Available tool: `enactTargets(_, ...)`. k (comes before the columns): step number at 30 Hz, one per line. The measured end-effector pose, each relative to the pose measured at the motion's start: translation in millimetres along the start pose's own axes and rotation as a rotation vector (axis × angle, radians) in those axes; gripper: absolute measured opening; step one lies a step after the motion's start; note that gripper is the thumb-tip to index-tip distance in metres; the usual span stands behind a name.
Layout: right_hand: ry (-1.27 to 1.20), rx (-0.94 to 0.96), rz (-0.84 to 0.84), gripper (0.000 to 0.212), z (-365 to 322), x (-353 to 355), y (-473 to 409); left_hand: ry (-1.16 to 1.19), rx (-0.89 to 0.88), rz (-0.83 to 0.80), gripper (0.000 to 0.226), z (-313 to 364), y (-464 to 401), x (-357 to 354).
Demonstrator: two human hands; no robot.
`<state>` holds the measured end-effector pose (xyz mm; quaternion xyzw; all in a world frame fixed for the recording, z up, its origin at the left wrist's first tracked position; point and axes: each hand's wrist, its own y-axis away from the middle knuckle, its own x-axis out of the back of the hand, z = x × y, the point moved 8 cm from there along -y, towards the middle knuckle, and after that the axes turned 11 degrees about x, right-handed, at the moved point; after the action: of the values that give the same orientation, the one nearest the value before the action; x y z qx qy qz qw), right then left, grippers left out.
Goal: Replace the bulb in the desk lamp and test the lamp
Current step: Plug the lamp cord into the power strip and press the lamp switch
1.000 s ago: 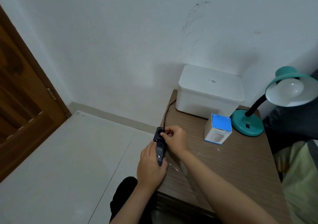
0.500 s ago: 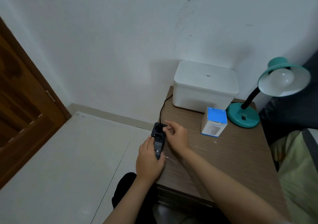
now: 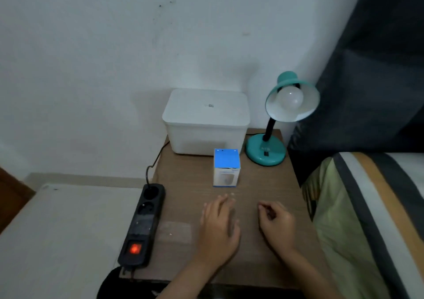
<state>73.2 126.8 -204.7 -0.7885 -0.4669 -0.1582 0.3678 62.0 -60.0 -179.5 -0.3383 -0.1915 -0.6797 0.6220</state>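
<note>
A teal desk lamp (image 3: 266, 151) stands at the back right of the wooden table (image 3: 263, 188), its shade tilted toward me with a white bulb (image 3: 290, 99) in it, unlit. A blue and white bulb box (image 3: 226, 167) stands upright in front of the lamp. A black power strip (image 3: 143, 225) lies along the table's left edge, its red switch glowing and the lamp's black cord plugged into its far socket. My left hand (image 3: 219, 225) rests flat on the table, fingers spread. My right hand (image 3: 276, 221) rests beside it, fingers curled, holding nothing.
A white lidded plastic box (image 3: 206, 122) stands at the back of the table against the wall. A bed with striped bedding (image 3: 367, 218) and a dark headboard borders the table on the right. Pale floor lies to the left.
Both hands have let go of the power strip and moved right onto the table. The strip now lies flat at the left edge with its switch lit red. The view has shifted right.
</note>
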Motion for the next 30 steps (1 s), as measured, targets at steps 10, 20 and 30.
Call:
enactTargets(10,0.01,0.036,0.091,0.021,64.9,15.0,-126.1,-0.006,-0.081,-0.182,0.052,54.1,-112.8,-129.9)
enactTargets(20,-0.027,0.13,-0.053,0.037,92.1,-15.0,-147.7,-0.121,0.018,-0.143,0.066,29.0,-164.4,-151.0)
enactTargets(30,0.046,0.155,-0.086,0.027,96.4,-22.4,-145.3,-0.088,-0.003,-0.101,0.063,32.1,-163.6,-146.8)
